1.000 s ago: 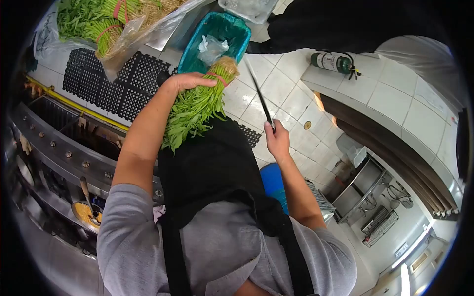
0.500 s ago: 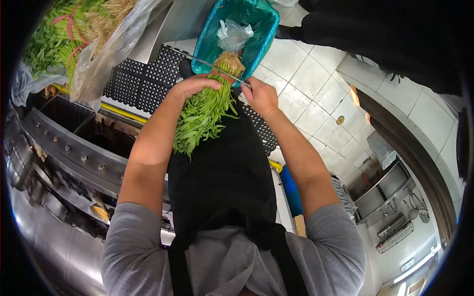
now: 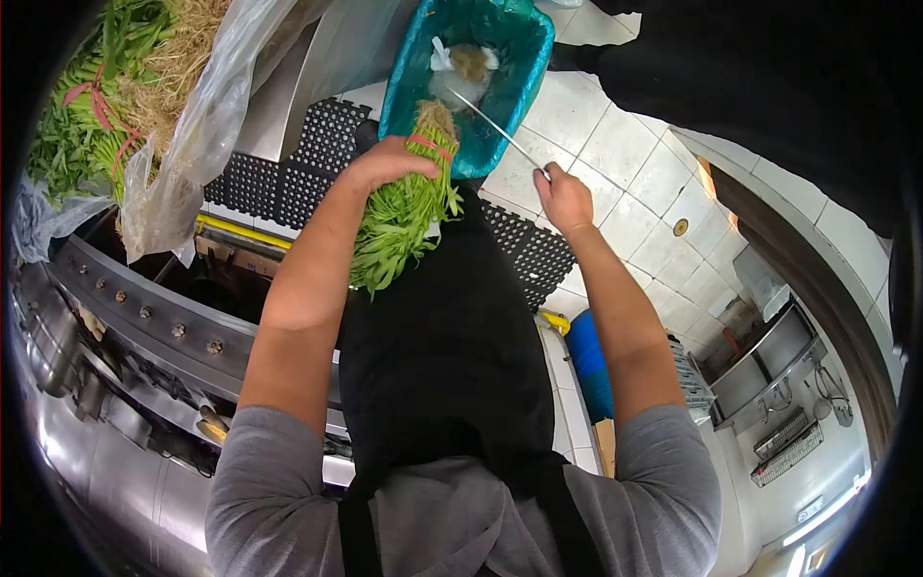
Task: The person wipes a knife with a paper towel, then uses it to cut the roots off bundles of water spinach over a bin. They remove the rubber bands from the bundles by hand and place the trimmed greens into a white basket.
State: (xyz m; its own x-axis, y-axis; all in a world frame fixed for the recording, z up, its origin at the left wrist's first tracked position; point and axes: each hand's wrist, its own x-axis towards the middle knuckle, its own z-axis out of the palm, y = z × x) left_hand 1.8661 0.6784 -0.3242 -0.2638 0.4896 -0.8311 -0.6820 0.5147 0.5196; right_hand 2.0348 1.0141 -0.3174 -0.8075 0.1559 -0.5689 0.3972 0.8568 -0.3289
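My left hand [image 3: 392,165] is wrapped round a bunch of leafy greens [image 3: 402,226], tied with a red band near its root end. The bunch's root end points at a bin lined with a teal bag [image 3: 404,82], and its leaves hang toward my black apron. In my right hand [image 3: 565,198] is the handle of a long knife [image 3: 500,130]. Its blade reaches over the bin, apart from the bunch. Inside the bin lie a clear plastic bag [image 3: 452,91] and a clump of cut roots [image 3: 470,63].
More greens [image 3: 91,106] with red ties and roots lie at the upper left beside clear plastic [image 3: 197,125]. A steel stove [image 3: 163,317] stands at the left. Black perforated mats [image 3: 322,144] cover part of the tiled floor. Another person's dark-clothed leg [image 3: 673,77] is at the upper right.
The knife has moved right, off the bunch and over the bin, with my right hand. A clump of roots now lies in the bin, and the bunch's root end is shorter.
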